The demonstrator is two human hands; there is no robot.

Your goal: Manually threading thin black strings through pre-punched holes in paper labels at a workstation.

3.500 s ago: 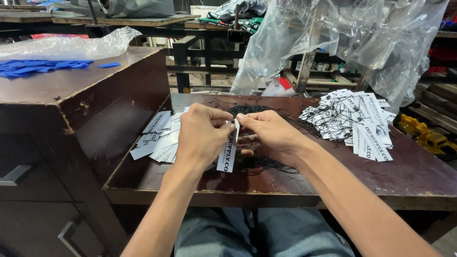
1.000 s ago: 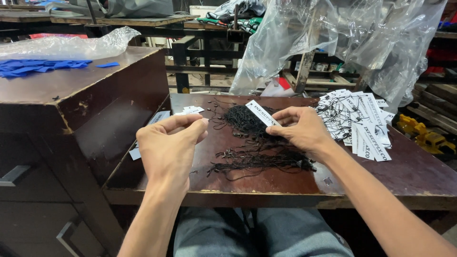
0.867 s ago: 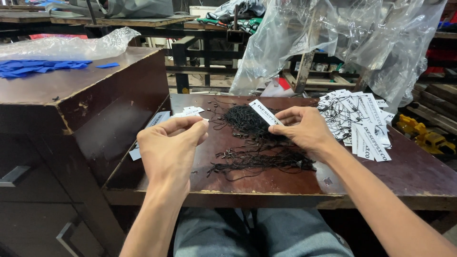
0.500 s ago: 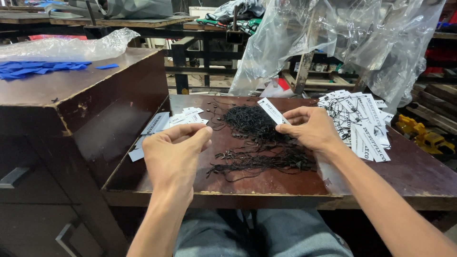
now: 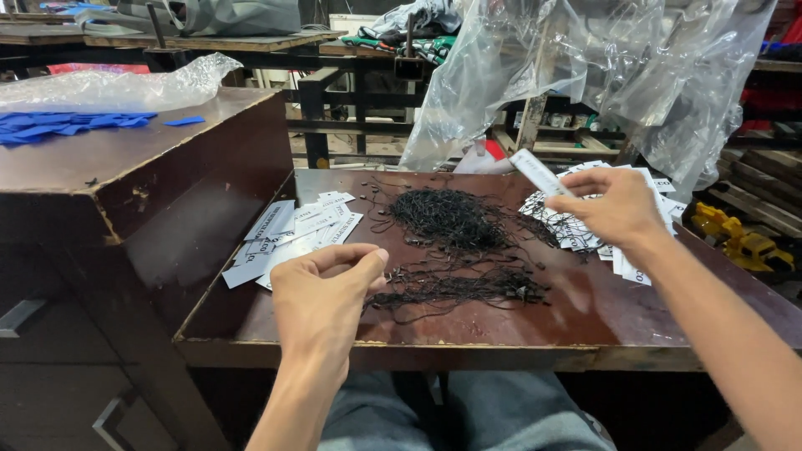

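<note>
My right hand [image 5: 620, 205] pinches one white rectangular tag [image 5: 539, 171] and holds it raised over a heap of white printed tags [image 5: 585, 230] at the table's right side. My left hand [image 5: 324, 294] hovers near the table's front edge, thumb and forefinger pinched together on what looks like a thin black string at the edge of the strands. A tangled pile of black strings [image 5: 443, 219] lies in the middle of the brown table [image 5: 601, 313], with a looser row of strings [image 5: 468, 288] in front of it. A second, flatter batch of white tags [image 5: 292, 238] lies at the left.
A tall brown cabinet [image 5: 125, 175] stands against the table's left side, with blue cloth pieces [image 5: 58, 129] and clear plastic on top. Clear plastic sheeting [image 5: 601, 67] hangs behind the table. A yellow toy vehicle [image 5: 735, 238] sits at the far right.
The hands, joined on one tag 3.5 s ago, have parted. Over the last second my right hand carried its tag rightward above the tag heap; my left hand stayed pinched near the front.
</note>
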